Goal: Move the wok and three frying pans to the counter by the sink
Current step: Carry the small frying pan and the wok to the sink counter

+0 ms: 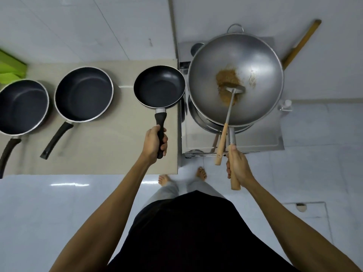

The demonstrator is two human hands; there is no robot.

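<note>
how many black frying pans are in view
3, in a row on the counter: left pan cut off by the frame edge, middle pan, and right pan, gripped by the left hand.

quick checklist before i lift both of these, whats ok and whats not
1. Left hand wrapped round the small frying pan's black handle: ok.
2. Right hand closed on the wok's wooden handle: ok.
3. Wok empty: not ok, brown residue sits in the bottom.
4. Spatula secured: not ok, it lies loose in the wok, its handle over the rim.
5. Small pan empty: ok.
6. Room at the sink counter: cannot tell, no sink in view.
</note>
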